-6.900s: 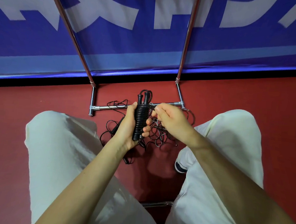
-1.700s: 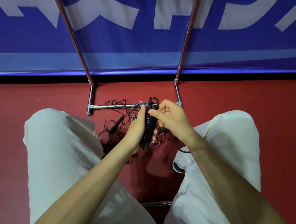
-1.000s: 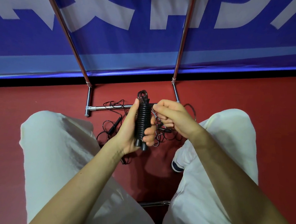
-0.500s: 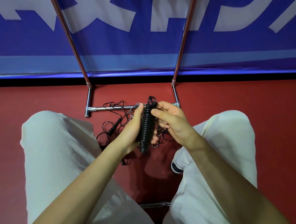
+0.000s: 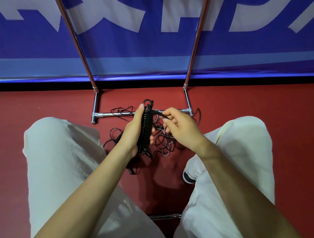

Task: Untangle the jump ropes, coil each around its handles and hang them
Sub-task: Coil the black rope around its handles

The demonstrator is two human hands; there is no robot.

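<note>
My left hand (image 5: 133,130) grips a black jump rope bundle (image 5: 145,129), its cord coiled tightly around both upright handles. A small loop of cord sticks out at the bundle's top. My right hand (image 5: 179,128) pinches the free end of that cord just right of the bundle's top, and the cord runs taut from the coil to my fingers. Below both hands a tangle of thin black jump ropes (image 5: 164,143) lies on the red floor, with one loose handle partly hidden behind my left wrist.
A chrome rack stands ahead: its floor crossbar (image 5: 113,114) lies under the tangle, with two slanted uprights (image 5: 193,47) rising against a blue and white banner (image 5: 138,48). My knees in pale trousers (image 5: 60,158) flank the ropes. A shoe (image 5: 188,174) rests at right.
My right hand has pulled away to the right of the bundle, drawing the cord end out taut. The left hand has turned the bundle slightly and keeps holding it.
</note>
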